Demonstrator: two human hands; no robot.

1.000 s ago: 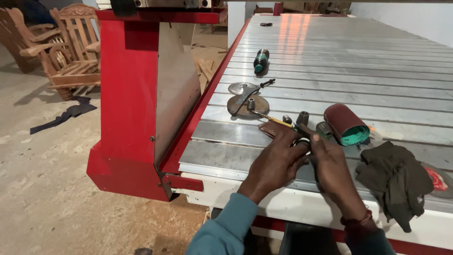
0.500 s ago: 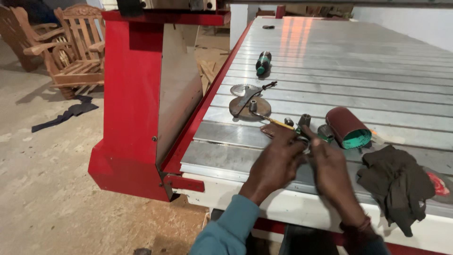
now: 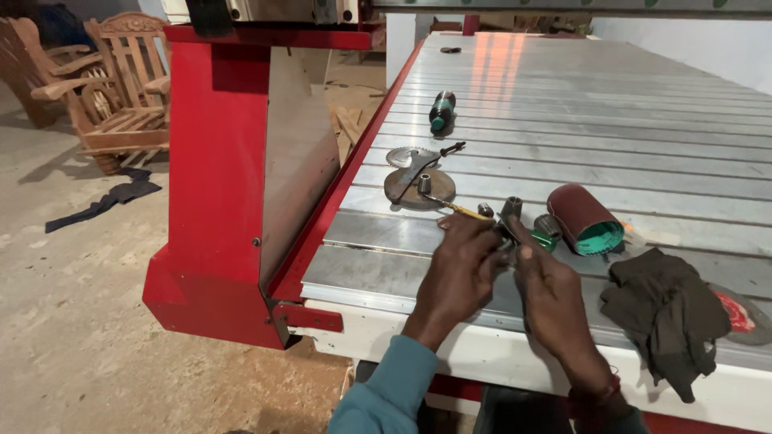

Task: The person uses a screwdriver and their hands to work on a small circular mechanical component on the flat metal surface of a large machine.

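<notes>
My left hand (image 3: 457, 269) and my right hand (image 3: 553, 293) meet over the near edge of a slotted metal machine bed (image 3: 579, 128). Between the fingers of both is a small dark metal part (image 3: 507, 229); how each hand grips it is partly hidden. A thin yellow-handled tool (image 3: 454, 209) lies just past my left fingers. A short dark metal socket (image 3: 512, 206) stands close behind the hands.
A roll of red-brown sandpaper with a green core (image 3: 587, 219) lies right of the hands, a dark rag (image 3: 663, 309) and a red-centred disc (image 3: 744, 313) further right. Round saw blades and a wrench (image 3: 418, 178) and a green-black tool (image 3: 441, 111) lie farther back. Red machine frame (image 3: 213, 185), wooden chairs (image 3: 112, 88) left.
The hands have stayed together over the small part with slight finger movement. The view has shifted a little.
</notes>
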